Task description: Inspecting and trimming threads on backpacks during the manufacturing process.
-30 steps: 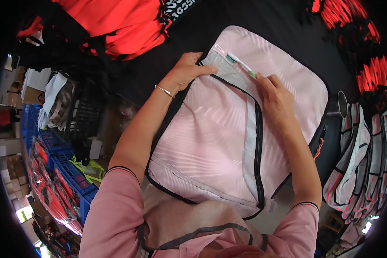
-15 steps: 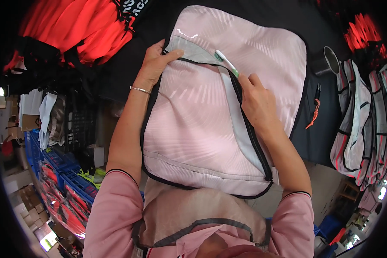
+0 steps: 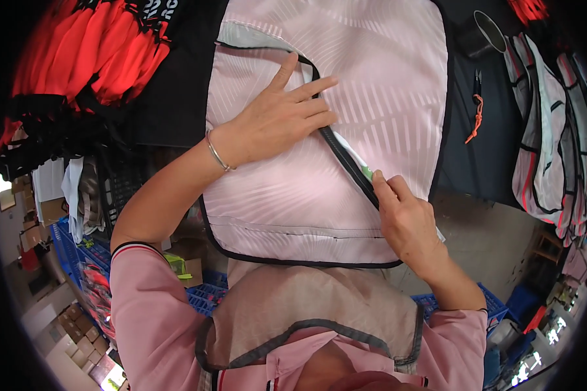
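A pale pink fabric piece [image 3: 267, 202] with black edging lies in front of me, partly over the dark tabletop. A black zip [image 3: 349, 163] runs down it in a slant, beside an opening with a grey lining [image 3: 248, 36] at the top. My left hand [image 3: 280, 114] lies on the fabric with its fingers spread, the fingertips across the zip. Lower on the right, my right hand [image 3: 407, 218] is closed on a white and green toothbrush [image 3: 368, 173] beside the zip. The brush's head is hidden, seemingly under the zip's edge.
Thread snips [image 3: 478, 85] with an orange cord and a dark metal cup [image 3: 487, 32] are on the table at right. Grey strips with red edges [image 3: 534, 150] hang beyond them. Red and black pieces [image 3: 91, 52] pile up at left. Blue crates [image 3: 205, 296] stand below.
My left hand has left the upper left edge and now lies spread across the zip. My right hand has drawn the toothbrush downward along the zip. More of the fabric's top is out of view.
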Action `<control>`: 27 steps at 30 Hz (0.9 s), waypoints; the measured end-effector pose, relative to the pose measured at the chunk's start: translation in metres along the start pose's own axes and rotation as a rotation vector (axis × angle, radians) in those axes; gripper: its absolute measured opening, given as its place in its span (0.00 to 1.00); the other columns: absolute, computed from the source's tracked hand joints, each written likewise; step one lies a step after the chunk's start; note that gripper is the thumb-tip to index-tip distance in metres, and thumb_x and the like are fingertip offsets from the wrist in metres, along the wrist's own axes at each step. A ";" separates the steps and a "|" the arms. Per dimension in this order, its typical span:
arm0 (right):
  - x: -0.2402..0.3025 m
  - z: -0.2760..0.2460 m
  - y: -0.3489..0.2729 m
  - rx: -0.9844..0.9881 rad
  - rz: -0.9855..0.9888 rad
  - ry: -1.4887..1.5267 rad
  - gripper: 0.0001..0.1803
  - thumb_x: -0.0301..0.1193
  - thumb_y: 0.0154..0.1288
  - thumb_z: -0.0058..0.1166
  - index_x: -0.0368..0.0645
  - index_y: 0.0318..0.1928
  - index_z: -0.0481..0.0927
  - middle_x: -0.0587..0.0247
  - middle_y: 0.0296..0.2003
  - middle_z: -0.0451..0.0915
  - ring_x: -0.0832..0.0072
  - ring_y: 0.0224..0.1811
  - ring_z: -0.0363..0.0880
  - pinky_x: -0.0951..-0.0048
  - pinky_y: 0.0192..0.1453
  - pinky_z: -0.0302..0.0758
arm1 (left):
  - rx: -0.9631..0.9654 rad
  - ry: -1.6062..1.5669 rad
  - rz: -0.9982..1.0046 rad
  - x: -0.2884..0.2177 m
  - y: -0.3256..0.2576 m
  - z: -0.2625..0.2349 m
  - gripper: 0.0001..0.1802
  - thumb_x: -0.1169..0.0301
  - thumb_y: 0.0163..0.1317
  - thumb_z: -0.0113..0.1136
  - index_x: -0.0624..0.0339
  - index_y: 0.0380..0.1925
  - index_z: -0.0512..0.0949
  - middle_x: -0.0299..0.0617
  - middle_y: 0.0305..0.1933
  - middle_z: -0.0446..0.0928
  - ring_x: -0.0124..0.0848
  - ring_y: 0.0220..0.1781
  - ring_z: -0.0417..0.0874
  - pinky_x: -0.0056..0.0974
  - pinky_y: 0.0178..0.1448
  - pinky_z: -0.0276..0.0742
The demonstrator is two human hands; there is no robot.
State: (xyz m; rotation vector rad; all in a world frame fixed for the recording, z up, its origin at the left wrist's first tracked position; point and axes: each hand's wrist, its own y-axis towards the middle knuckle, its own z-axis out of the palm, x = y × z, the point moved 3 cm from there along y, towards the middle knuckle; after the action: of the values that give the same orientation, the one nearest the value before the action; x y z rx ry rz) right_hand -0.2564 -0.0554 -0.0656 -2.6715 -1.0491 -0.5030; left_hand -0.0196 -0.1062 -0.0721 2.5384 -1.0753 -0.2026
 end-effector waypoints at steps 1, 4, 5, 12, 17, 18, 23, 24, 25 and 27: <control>0.001 -0.001 -0.003 -0.014 -0.015 0.016 0.27 0.18 0.55 0.50 0.30 0.58 0.70 0.53 0.38 0.73 0.57 0.27 0.81 0.61 0.28 0.79 | 0.011 -0.002 -0.019 -0.002 -0.005 0.002 0.10 0.72 0.55 0.56 0.51 0.38 0.78 0.33 0.41 0.77 0.35 0.59 0.74 0.50 0.73 0.57; 0.006 -0.003 0.006 0.030 0.019 -0.004 0.27 0.18 0.54 0.49 0.28 0.58 0.70 0.51 0.38 0.74 0.56 0.27 0.81 0.60 0.28 0.79 | -0.042 -0.010 -0.027 -0.005 -0.017 0.010 0.02 0.72 0.51 0.57 0.52 0.27 0.75 0.33 0.31 0.75 0.31 0.50 0.78 0.45 0.68 0.65; 0.009 -0.004 0.017 -0.008 0.011 -0.022 0.26 0.18 0.54 0.49 0.28 0.57 0.70 0.51 0.38 0.74 0.56 0.27 0.81 0.60 0.28 0.79 | -0.084 0.005 0.003 -0.007 -0.020 0.012 0.03 0.72 0.50 0.58 0.52 0.22 0.73 0.33 0.28 0.73 0.30 0.46 0.79 0.42 0.64 0.69; 0.001 0.017 0.070 -0.108 -0.045 0.027 0.24 0.20 0.60 0.46 0.35 0.59 0.69 0.51 0.37 0.73 0.51 0.27 0.79 0.54 0.30 0.76 | -0.112 0.007 -0.025 -0.006 -0.031 0.017 0.03 0.71 0.47 0.58 0.53 0.21 0.73 0.33 0.28 0.73 0.30 0.41 0.79 0.37 0.56 0.70; -0.012 -0.007 -0.046 0.149 -0.082 -0.014 0.27 0.20 0.54 0.51 0.31 0.57 0.70 0.54 0.41 0.75 0.61 0.26 0.82 0.62 0.29 0.79 | -0.039 0.013 -0.087 -0.007 -0.031 0.014 0.04 0.70 0.49 0.59 0.53 0.26 0.76 0.34 0.31 0.75 0.32 0.45 0.79 0.39 0.59 0.70; -0.014 -0.014 -0.057 0.191 -0.065 -0.053 0.27 0.20 0.52 0.52 0.34 0.57 0.72 0.55 0.40 0.76 0.61 0.26 0.81 0.62 0.29 0.78 | -0.061 -0.018 -0.073 -0.013 -0.030 0.012 0.04 0.70 0.49 0.59 0.53 0.26 0.76 0.34 0.31 0.75 0.32 0.45 0.79 0.39 0.59 0.70; -0.022 -0.038 -0.044 0.189 0.000 -0.085 0.25 0.19 0.50 0.53 0.40 0.53 0.76 0.59 0.34 0.75 0.59 0.26 0.80 0.61 0.28 0.76 | 0.104 -0.368 0.086 -0.074 -0.037 0.007 0.16 0.71 0.55 0.58 0.57 0.46 0.81 0.39 0.44 0.79 0.37 0.52 0.80 0.45 0.65 0.70; -0.024 -0.029 -0.033 0.188 -0.005 -0.078 0.25 0.19 0.50 0.53 0.40 0.53 0.76 0.59 0.34 0.75 0.59 0.26 0.80 0.61 0.28 0.76 | 0.129 -0.410 0.077 -0.080 -0.039 0.009 0.17 0.71 0.56 0.57 0.60 0.46 0.81 0.39 0.44 0.79 0.37 0.51 0.80 0.45 0.65 0.71; -0.025 -0.019 -0.023 0.114 -0.062 -0.060 0.25 0.19 0.51 0.53 0.40 0.53 0.76 0.59 0.34 0.74 0.59 0.26 0.80 0.61 0.28 0.75 | 0.117 -0.417 0.062 -0.082 -0.042 0.009 0.18 0.72 0.54 0.57 0.63 0.46 0.80 0.40 0.42 0.78 0.37 0.49 0.80 0.43 0.61 0.75; -0.028 -0.010 -0.018 0.083 -0.174 -0.048 0.24 0.19 0.51 0.53 0.40 0.53 0.75 0.60 0.35 0.74 0.62 0.29 0.80 0.62 0.28 0.75 | 0.092 -0.441 0.041 -0.084 -0.047 0.011 0.18 0.73 0.53 0.58 0.63 0.45 0.81 0.40 0.40 0.78 0.38 0.47 0.80 0.42 0.58 0.76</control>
State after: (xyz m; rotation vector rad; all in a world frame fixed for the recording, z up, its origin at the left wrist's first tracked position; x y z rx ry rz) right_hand -0.2901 -0.0628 -0.0657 -2.5458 -1.2942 -0.4185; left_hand -0.0505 -0.0194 -0.1019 2.6162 -1.3166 -0.7452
